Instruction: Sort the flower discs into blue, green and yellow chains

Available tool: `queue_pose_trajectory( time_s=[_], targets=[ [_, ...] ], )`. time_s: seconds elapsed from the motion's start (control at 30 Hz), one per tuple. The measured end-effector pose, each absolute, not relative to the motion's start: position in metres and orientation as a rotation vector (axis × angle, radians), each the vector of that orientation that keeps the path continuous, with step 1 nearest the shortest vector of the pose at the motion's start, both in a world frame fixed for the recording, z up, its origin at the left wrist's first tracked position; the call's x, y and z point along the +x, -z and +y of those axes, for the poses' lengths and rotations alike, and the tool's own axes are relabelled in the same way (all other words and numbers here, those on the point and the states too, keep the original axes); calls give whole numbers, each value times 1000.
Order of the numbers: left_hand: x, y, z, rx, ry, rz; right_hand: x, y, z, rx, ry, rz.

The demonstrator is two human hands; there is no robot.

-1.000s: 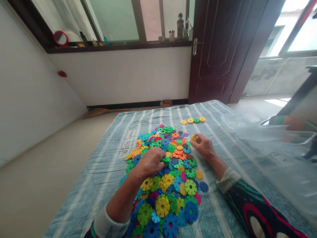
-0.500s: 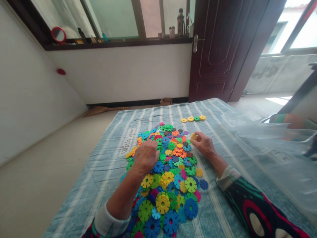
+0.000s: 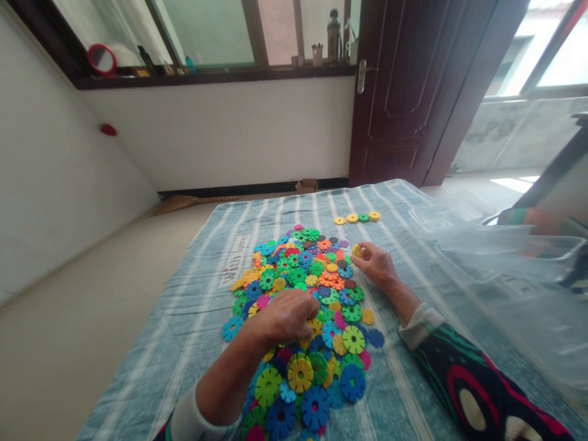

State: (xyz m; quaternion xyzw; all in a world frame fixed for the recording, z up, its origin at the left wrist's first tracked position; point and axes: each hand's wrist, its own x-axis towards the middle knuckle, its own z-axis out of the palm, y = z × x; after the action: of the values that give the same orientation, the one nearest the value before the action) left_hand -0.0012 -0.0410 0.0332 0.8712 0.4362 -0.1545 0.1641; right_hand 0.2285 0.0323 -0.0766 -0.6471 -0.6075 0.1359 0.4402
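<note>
Left hand (image 3: pixel 290 315) palm-down with fingers curled under, right hand (image 3: pixel 375 263) in a thumb-and-finger pinch

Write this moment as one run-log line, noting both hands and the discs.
left hand: over pile of notched discs, grip hidden | right hand: pinching yellow notched disc | beyond pile: row of yellow and green discs

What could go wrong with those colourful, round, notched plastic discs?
The left hand is over the heap of colourful plastic discs, and might scatter some. The right hand pinches a small yellow plastic piece, which could slip and get mixed into the heap. A tug on the blue-and-white striped cloth might shift the row of yellow and green discs.
</note>
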Motion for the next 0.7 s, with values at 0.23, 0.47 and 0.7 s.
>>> queue_pose_trajectory(
  time_s=[0.23, 0.47, 0.7],
  targets=[
    [-14, -30, -29, 2332, 174, 1161, 229, 75, 31, -1603, -347, -1504],
    [-22, -30, -17, 2018, -389, 1372, 210, 67, 19, -1296, -339, -1671],
    [-9, -25, -17, 1680, -678, 1462, 175, 51, -3, -958, -252, -1969]
  ],
)
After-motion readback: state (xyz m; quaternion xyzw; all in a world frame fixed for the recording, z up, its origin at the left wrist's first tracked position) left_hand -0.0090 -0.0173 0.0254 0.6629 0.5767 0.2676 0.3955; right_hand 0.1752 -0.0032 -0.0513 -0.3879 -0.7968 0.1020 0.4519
